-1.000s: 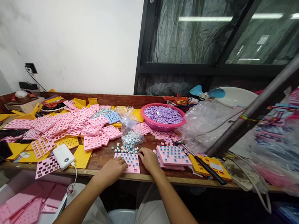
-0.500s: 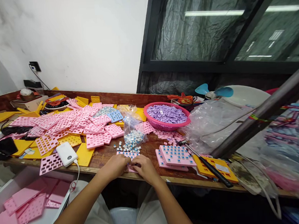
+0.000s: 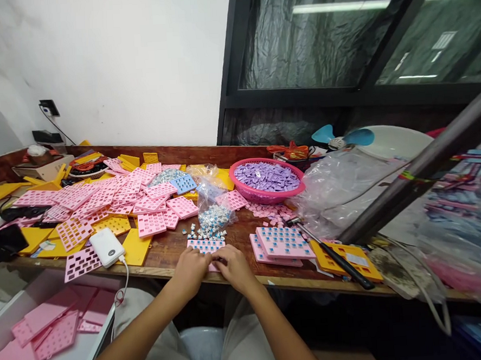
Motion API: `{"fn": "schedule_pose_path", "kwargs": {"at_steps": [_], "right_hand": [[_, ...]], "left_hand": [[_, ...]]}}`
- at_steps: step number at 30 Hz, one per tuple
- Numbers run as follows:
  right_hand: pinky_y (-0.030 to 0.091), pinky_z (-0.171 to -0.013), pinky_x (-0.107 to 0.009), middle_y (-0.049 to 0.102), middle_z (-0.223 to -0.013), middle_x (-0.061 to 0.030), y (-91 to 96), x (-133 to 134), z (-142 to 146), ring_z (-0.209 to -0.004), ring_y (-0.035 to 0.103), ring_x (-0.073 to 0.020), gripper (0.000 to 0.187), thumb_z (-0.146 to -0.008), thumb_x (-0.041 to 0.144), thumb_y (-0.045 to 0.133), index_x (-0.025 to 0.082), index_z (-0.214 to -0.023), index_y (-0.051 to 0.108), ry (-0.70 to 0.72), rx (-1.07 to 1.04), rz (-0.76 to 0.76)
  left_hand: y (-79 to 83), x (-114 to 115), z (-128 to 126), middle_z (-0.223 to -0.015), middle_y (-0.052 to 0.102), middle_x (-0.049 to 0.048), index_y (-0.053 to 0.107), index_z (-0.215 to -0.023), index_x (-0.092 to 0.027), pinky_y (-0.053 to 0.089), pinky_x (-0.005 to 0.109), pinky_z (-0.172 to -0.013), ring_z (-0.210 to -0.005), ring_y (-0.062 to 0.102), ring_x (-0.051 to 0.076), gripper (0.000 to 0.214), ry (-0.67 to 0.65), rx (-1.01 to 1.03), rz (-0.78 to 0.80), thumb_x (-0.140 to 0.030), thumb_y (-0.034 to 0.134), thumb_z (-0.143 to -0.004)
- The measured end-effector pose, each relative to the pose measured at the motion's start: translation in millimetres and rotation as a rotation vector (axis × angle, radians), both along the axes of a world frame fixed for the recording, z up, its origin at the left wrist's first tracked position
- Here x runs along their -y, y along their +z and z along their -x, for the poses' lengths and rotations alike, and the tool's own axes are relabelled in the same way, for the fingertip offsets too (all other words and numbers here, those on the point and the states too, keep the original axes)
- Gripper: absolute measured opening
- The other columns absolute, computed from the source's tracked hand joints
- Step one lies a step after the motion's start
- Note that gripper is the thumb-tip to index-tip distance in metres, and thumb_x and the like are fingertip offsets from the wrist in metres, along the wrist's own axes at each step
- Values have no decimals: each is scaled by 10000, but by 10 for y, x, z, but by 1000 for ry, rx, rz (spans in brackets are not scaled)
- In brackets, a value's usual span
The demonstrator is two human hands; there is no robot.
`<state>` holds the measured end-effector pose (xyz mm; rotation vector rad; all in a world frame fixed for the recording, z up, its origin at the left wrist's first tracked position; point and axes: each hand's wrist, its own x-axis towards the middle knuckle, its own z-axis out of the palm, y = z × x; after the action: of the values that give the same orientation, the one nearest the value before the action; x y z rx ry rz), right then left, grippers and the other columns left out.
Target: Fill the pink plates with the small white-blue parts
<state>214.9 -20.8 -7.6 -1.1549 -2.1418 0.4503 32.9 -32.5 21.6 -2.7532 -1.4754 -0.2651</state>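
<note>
A pink plate (image 3: 206, 245) with rows of small blue-and-white pieces set in it lies at the table's front edge. My left hand (image 3: 192, 267) is over its left part, fingers curled down and closed. My right hand (image 3: 235, 267) meets it from the right, thumb and fingers pinched over the plate's near part. Whatever is between the fingers of either hand is too small or hidden. Just behind the plate is a loose heap of blue-and-white pieces (image 3: 206, 233), spilling out by a clear plastic bag (image 3: 216, 214).
Right of the hands are stacked pink plates (image 3: 285, 243) filled with blue pieces, then a black-handled hammer (image 3: 343, 266) on a yellow plate. A pink basket (image 3: 261, 195) holds purple pieces. At left, a white power bank (image 3: 106, 247) lies beside piled pink moulds (image 3: 103, 196). A slanting metal pole (image 3: 419, 172) crosses the right.
The camera view has shifted slightly. My left hand has drawn back a little toward me, showing more of the plate; my right hand remains close beside it.
</note>
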Motion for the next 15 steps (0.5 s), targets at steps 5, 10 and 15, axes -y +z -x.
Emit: {"fn": "schedule_pose_path", "kwargs": {"at_steps": [5,10,15], "right_hand": [[414,-921,-435,731,-1121,-107,-44,283,7,-1050,572,-284,380,-890,86,542,217,-1214,691,2,236,-187],[393,-1000,-487,673,-1271,-139,-106,420,-13,-1154,548,-316,458,-912,132,538,209,-1359,602,40,270,-211],[476,-950,-410,707,-1151,-100,36,36,-199,-1069,615,-246,355,-956,156,478,227,-1253,659,-28,-19,-129]], "left_hand": [[-266,263,-216,-904,713,156,666,-1019,-124,470,421,-824,-880,651,288,209,12,-78,-140,-78,481,-931],[-431,471,-108,-1217,667,199,602,-1242,-123,459,448,-886,-1032,627,307,334,30,45,-195,-106,441,-950],[-147,121,362,-1002,702,98,670,-1069,-208,472,381,-859,-967,618,254,200,130,387,-125,-234,500,-966]]}}
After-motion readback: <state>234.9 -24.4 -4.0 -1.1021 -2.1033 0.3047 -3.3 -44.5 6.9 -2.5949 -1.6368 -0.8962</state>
